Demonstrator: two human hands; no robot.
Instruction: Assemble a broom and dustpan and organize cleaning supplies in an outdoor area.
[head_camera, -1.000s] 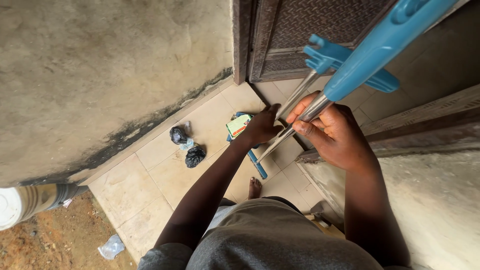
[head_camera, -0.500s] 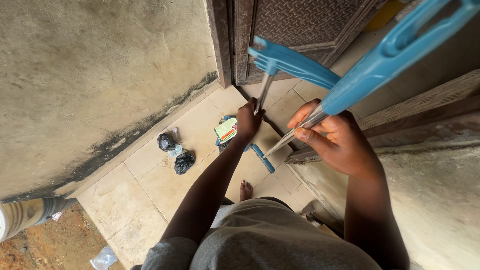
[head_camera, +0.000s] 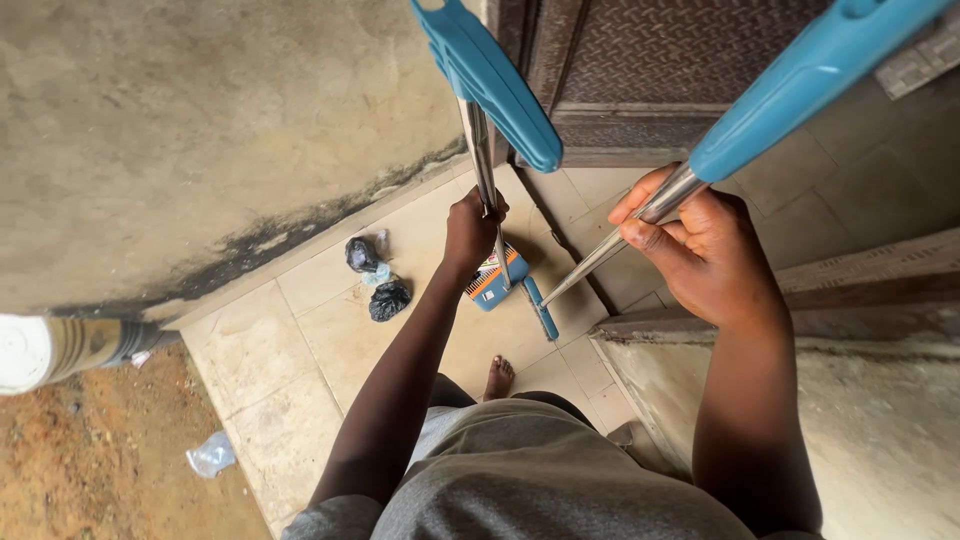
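The person is standing on a tiled floor (head_camera: 300, 330) and looking down past a grey shirt (head_camera: 540, 480). The left hand (head_camera: 470, 228) is closing its grip fully around a thin metal shaft (head_camera: 487, 190), fingers wrapped tight, just below a long blue plastic grip (head_camera: 495, 85) that is slanting up toward the camera. The right hand (head_camera: 700, 250) is holding a second metal shaft (head_camera: 610, 250), with the fingers curled over it and the thumb pressing along its side; a second blue sleeve (head_camera: 810, 75) is running up from that hand to the top right corner. Both shafts are reaching down toward the floor and meeting near a small blue foot piece (head_camera: 541, 310), just beside a blue and orange box (head_camera: 492, 282) lying on the tiles.

2 dark bags (head_camera: 376, 280) are sitting near the stained wall (head_camera: 180, 150), well apart from the hands. A bare foot (head_camera: 498, 377) is showing below the shafts. A dark patterned door (head_camera: 680, 60) is standing ahead. At the left edge, a white-topped container (head_camera: 60, 350) is lying over reddish soil (head_camera: 90, 470), with a clear plastic bag (head_camera: 211, 455) near it.
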